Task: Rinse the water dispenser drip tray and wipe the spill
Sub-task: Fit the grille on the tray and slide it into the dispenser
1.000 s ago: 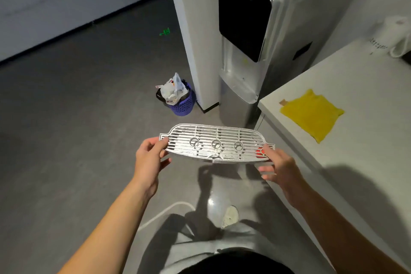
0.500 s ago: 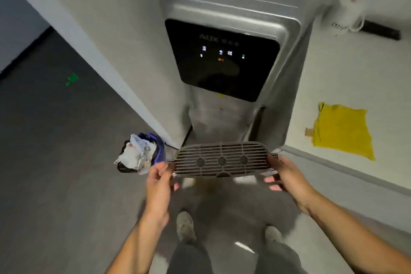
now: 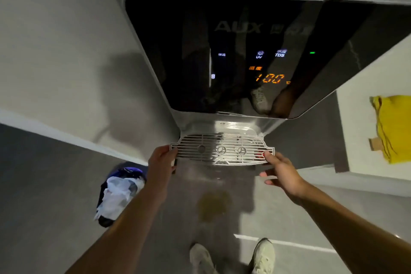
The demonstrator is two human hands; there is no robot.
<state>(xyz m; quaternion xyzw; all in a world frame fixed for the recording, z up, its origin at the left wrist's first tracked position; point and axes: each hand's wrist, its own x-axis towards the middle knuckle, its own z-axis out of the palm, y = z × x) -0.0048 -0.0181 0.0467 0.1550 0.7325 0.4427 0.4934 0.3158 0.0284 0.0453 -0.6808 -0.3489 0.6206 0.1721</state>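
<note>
Drip tray grille (image 3: 222, 150) at dispenser (image 3: 222, 51) base — left hand (image 3: 161, 160), right hand (image 3: 281, 172) grip its ends.

Dim indoor light, soft shadows, slight blur, wide-angle edge distortion

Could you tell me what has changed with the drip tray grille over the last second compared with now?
The person has stepped up to the water dispenser and carried the grille from mid-air over the floor to the dispenser's recess, where it now sits at the ledge. Nothing was let go: the left hand and right hand still grip its two ends. The yellow cloth stays on the counter.
</note>
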